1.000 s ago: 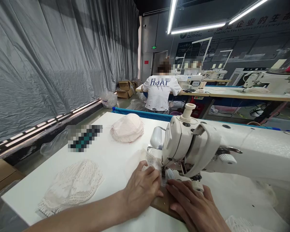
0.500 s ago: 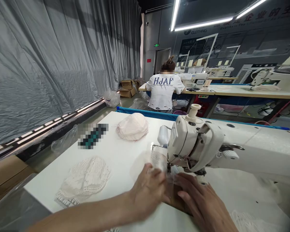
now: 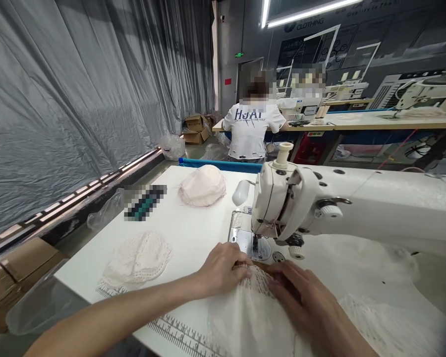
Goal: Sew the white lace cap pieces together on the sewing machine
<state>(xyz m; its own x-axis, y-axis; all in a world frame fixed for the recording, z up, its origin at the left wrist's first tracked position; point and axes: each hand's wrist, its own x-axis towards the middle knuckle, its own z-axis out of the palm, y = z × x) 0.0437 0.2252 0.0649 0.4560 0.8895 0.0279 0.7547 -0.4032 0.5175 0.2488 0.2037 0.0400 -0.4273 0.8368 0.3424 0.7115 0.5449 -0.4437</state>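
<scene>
My left hand (image 3: 220, 268) and my right hand (image 3: 299, 293) both rest on a piece of white lace fabric (image 3: 247, 312) lying on the white table (image 3: 193, 233), just in front of the needle of a white sewing machine (image 3: 301, 203). The left hand's fingers curl and pinch the fabric's upper edge. My right hand lies on the fabric with its fingers pressed together, fingertips meeting the left hand's. The fabric sits clear of the needle plate (image 3: 245, 240), which shows bare.
A lace piece (image 3: 139, 260) lies at the table's left, a pink-white fabric mound (image 3: 202, 185) at the far side. A ruler strip (image 3: 182, 334) runs along the near edge. A person in a white shirt (image 3: 252, 131) sits at another table behind. Cardboard boxes (image 3: 15, 267) stand at the left.
The fabric came out from under the needle toward me. Both hands drew back with it, and the needle plate is now uncovered. The view tilted down.
</scene>
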